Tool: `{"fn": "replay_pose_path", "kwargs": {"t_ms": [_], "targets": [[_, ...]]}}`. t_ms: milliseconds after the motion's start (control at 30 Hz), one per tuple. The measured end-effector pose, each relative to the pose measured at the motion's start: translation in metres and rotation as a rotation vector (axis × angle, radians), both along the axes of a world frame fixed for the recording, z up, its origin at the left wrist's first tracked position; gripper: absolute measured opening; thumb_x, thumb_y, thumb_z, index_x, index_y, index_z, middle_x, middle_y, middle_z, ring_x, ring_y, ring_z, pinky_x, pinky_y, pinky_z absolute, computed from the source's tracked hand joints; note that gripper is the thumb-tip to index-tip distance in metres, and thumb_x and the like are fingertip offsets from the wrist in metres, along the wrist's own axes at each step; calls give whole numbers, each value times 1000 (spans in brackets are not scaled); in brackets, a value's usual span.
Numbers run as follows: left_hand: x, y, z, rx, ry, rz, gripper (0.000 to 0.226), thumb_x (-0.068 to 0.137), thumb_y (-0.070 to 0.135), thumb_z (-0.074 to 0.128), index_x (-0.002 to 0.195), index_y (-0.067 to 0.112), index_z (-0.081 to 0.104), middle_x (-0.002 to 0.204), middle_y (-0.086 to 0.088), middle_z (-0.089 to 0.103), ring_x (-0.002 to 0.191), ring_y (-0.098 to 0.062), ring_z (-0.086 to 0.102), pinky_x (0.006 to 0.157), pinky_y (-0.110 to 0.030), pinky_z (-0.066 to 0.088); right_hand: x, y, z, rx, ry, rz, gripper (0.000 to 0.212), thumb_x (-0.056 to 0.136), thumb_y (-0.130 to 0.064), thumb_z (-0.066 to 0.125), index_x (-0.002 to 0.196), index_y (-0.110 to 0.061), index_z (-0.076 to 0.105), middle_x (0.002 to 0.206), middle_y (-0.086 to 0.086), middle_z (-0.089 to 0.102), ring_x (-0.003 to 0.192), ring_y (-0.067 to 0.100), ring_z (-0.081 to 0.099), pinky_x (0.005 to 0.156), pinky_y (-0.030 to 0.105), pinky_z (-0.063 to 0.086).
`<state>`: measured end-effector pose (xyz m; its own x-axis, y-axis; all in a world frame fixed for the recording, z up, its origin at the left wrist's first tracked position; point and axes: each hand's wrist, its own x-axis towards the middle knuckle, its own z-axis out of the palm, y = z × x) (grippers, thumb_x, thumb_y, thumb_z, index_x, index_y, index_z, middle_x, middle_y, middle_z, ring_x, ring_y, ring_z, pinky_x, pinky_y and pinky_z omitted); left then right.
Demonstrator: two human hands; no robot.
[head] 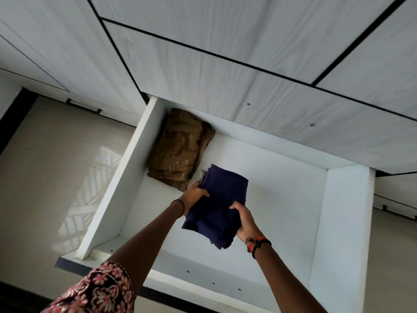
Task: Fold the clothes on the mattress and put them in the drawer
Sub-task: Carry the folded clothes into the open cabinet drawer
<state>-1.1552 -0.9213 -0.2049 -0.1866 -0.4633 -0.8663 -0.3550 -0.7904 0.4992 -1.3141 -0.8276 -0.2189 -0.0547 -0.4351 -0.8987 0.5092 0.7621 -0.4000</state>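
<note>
A folded navy blue garment hangs over the middle of the open white drawer. My left hand grips its left edge, fingers curled over the cloth. My right hand grips its near right corner from the side. A folded brown patterned garment lies in the drawer's far left corner, against the left wall. The mattress is out of view.
White wardrobe fronts with black seams rise behind the drawer. A closed drawer with a dark handle sits to the left, another at the right edge. Glossy beige floor lies left of the drawer. The drawer bottom right of the garments is bare.
</note>
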Motion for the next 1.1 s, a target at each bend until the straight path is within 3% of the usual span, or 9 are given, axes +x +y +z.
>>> {"fn": "replay_pose_path", "kwargs": {"t_ms": [100, 200, 367, 500, 633, 767, 900, 1000, 1100], "targets": [[-14, -24, -11, -67, 6, 21, 45, 83, -1, 58, 124, 15, 51, 119, -11, 59, 104, -28, 56, 94, -38, 47, -10, -27, -13, -41, 25, -28, 27, 77, -8, 53, 102, -8, 63, 98, 14, 66, 90, 28, 64, 74, 38, 53], [-27, -45, -19, -123, -10, -11, 47, 86, 0, 57, 130, 13, 48, 113, -7, 56, 104, -24, 52, 91, -32, 44, -20, -54, -26, -77, 55, -70, 31, 75, -6, 54, 105, -6, 61, 99, 16, 65, 89, 29, 64, 71, 36, 54], [-40, -69, -37, -212, -29, -89, 46, 89, -1, 53, 134, 10, 47, 128, -11, 56, 121, -27, 50, 105, -37, 40, -39, -91, -43, -115, 101, -116, 31, 78, 3, 50, 107, -8, 57, 95, 15, 64, 83, 28, 64, 60, 31, 53], [-52, -84, -46, -309, -68, -159, 51, 93, -3, 47, 142, 9, 37, 133, -6, 49, 129, -21, 41, 104, -24, 30, -54, -109, -57, -148, 115, -97, 41, 77, 8, 52, 116, -7, 56, 106, 15, 67, 95, 32, 65, 70, 38, 56], [-54, -92, -56, -336, -81, -249, 65, 91, -5, 49, 148, 16, 26, 148, -8, 38, 134, -21, 37, 101, -18, 29, -60, -117, -69, -139, 158, -37, 43, 83, 9, 51, 121, -10, 53, 112, 12, 65, 100, 31, 62, 69, 37, 54], [-55, -86, -56, -331, -123, -361, 74, 90, -2, 53, 150, 23, 18, 155, -7, 21, 141, -23, 25, 111, -25, 24, -61, -120, -81, -71, 361, 106, 40, 85, 3, 56, 123, -7, 52, 120, 15, 61, 105, 32, 60, 83, 43, 54], [-51, -66, -53, -342, -173, -376, 74, 89, 4, 56, 150, 26, 21, 157, -7, 12, 143, -25, 20, 111, -29, 24, -56, -121, -72, 24, 560, 233, 43, 86, -7, 61, 126, -1, 46, 124, 17, 58, 111, 34, 57, 97, 47, 47], [-45, -46, -44, -356, -155, -325, 67, 90, 5, 55, 148, 23, 26, 157, -5, 14, 142, -23, 20, 109, -27, 25, -48, -117, -59, 69, 664, 263, 51, 88, -12, 60, 132, 0, 39, 132, 20, 50, 118, 37, 51, 98, 42, 44], [-36, -24, -33, -383, -171, -296, 61, 91, 7, 55, 146, 20, 32, 155, -4, 23, 139, -22, 27, 106, -25, 28, -34, -106, -40, 123, 741, 265, 62, 90, -14, 56, 143, -3, 27, 139, 25, 37, 122, 42, 45, 97, 46, 44]]}}
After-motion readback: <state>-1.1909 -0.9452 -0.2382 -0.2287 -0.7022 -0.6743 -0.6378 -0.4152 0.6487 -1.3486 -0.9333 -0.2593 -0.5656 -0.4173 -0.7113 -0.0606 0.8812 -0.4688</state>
